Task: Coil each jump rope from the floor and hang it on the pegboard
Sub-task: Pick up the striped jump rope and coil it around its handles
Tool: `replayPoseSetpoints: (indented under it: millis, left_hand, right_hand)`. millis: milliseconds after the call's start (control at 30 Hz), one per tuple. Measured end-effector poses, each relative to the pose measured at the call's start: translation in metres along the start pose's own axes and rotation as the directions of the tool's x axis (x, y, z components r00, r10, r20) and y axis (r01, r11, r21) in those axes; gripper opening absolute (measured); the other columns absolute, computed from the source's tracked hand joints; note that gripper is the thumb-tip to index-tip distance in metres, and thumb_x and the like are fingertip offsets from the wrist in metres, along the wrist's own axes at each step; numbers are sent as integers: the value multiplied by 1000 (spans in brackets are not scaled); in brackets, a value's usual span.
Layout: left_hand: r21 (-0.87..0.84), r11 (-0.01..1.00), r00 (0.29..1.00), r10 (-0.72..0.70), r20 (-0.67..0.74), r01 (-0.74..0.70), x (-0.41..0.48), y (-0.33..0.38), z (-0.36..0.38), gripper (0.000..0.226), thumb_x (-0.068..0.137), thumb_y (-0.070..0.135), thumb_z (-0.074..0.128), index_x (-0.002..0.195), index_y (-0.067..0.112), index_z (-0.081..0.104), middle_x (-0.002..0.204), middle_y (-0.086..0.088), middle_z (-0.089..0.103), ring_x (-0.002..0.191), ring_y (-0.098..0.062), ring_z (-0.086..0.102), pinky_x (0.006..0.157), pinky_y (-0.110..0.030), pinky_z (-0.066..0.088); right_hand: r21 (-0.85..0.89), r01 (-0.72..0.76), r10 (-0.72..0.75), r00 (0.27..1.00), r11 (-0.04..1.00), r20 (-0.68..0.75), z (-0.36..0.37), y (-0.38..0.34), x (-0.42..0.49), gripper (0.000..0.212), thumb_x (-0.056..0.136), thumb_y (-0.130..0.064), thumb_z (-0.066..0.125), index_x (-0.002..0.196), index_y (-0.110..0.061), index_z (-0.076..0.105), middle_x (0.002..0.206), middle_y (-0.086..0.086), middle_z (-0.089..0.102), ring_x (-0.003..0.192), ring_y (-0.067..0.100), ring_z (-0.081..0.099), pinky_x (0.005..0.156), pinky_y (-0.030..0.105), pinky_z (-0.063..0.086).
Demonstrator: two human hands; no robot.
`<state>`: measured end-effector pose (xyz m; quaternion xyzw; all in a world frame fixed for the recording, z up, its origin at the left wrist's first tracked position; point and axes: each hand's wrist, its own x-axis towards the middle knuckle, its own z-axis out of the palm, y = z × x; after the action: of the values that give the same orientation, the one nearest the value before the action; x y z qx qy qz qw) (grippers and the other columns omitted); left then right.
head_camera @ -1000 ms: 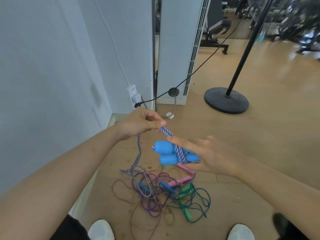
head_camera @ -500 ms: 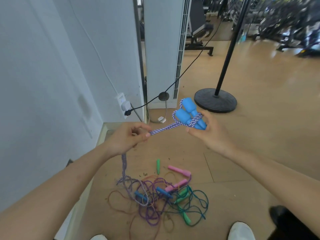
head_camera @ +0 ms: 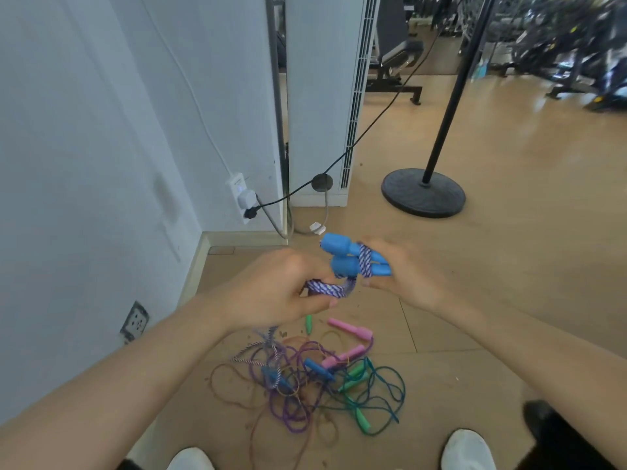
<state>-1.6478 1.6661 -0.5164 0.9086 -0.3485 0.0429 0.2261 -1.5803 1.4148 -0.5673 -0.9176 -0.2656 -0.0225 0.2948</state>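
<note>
Head view looks down on a wooden floor [head_camera: 509, 283] that fills most of the frame and carries all the uncollected ropes. A pale wall [head_camera: 84, 164] runs along the left, with a tall white unit [head_camera: 319, 96] at its far end and a black stand base [head_camera: 423, 193] on the floor to the right of that. No pegboard is in view, so the hanging point cannot be located from here. A tangle of ropes [head_camera: 305, 385] lies on the floor just ahead of the person's shoes [head_camera: 468, 449]. Its purple, teal and brown cords cross one another, with pink handles [head_camera: 349, 327] and green handles [head_camera: 361, 418] among them; these are judged not yet dealt with. Both hands are raised above that tangle, close together. The right hand [head_camera: 403, 269] is curled round the pair of blue handles [head_camera: 342, 257], held side by side and judged to serve as the core for winding. A few turns of the striped cord [head_camera: 325, 288] already cross them. The left hand [head_camera: 281, 293] is closed on the striped cord just below the handles, fingers wrapped round it, judged to feed and tension the next turn. The remainder of that cord drops from the left hand to the floor and runs into the tangle. Coiling of this rope is therefore judged part done, and snagging on the other cords is the likely fault.
</note>
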Motion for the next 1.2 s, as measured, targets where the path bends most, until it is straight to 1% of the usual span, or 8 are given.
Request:
replayPoseSetpoints:
  millis: [167, 367, 600, 733, 867, 967, 1067, 1200]
  left_hand:
    - [-132, 990, 995, -51, -80, 40, 4, 3, -7, 17, 87, 38, 73, 76, 32, 62, 65, 12, 55, 61, -8, 51, 56, -24, 37]
    - [-244, 929, 920, -331, -212, 278, 7, -26, -14, 16, 75, 39, 84, 84, 29, 76, 80, 7, 73, 75, -15, 67, 74, -42, 54]
    - [-290, 880, 892, -428, -146, 375, 5, -54, -12, 44, 62, 71, 71, 86, 34, 77, 85, 6, 76, 85, -20, 71, 82, -49, 56]
    - [-290, 887, 911, -401, -95, 360, 6, -56, -7, 29, 73, 49, 82, 89, 25, 80, 85, 4, 77, 85, -19, 71, 81, -45, 55]
    - [-340, 882, 927, -369, -66, 327, 5, -56, -10, 12, 85, 21, 77, 94, 13, 80, 79, 9, 76, 74, -7, 69, 68, -32, 53]
    - [-399, 847, 919, -394, -26, 352, 0, -56, -8, 12, 93, 8, 65, 91, 14, 76, 57, 19, 61, 47, 0, 48, 54, -18, 41]
    - [-409, 834, 916, -402, 10, 370, -5, -59, 0, 15, 98, 17, 61, 99, 22, 76, 74, 8, 69, 46, -2, 44, 52, -23, 43]
    - [-244, 897, 928, -370, 46, 370, -9, -56, 5, 20, 100, 19, 57, 112, 11, 71, 69, 18, 67, 51, -2, 49, 58, -23, 45]
  right_hand:
    - [-105, 228, -209, 964, 968, 166, 16, -14, -7, 60, 74, -30, 84, 127, -16, 59, 100, 0, 60, 87, 17, 55, 71, 26, 39]
    - [-153, 365, -324, 915, 918, 239, 19, -40, -17, 50, 76, -41, 79, 119, -25, 58, 90, -5, 59, 79, 18, 56, 65, 38, 49]
    - [-253, 449, -428, 894, 857, 134, 11, -54, -23, 88, 81, -44, 77, 149, -40, 22, 87, -10, 62, 63, 17, 57, 52, 25, 40]
    - [-233, 556, -522, 831, 798, 192, 9, -51, -24, 67, 90, -52, 61, 150, -42, 32, 104, -8, 65, 75, 11, 57, 61, 19, 41]
    - [174, 337, -348, 937, 925, 35, 11, -49, -25, 67, 77, -31, 83, 134, -41, 49, 119, -22, 63, 101, -3, 60, 84, 17, 49]
    - [471, 144, -149, 988, 870, -27, 3, -48, -22, 62, 72, -28, 86, 123, -41, 53, 117, -21, 64, 105, 2, 64, 88, 22, 54]
    - [554, 33, 21, 996, 832, -91, -4, -47, -16, 54, 71, -35, 83, 118, -39, 56, 107, -17, 71, 98, 4, 68, 84, 26, 55]
    - [552, -69, 189, 968, 831, -163, -6, -34, -6, 32, 79, -31, 82, 103, -36, 61, 98, -19, 72, 91, 2, 68, 81, 30, 54]
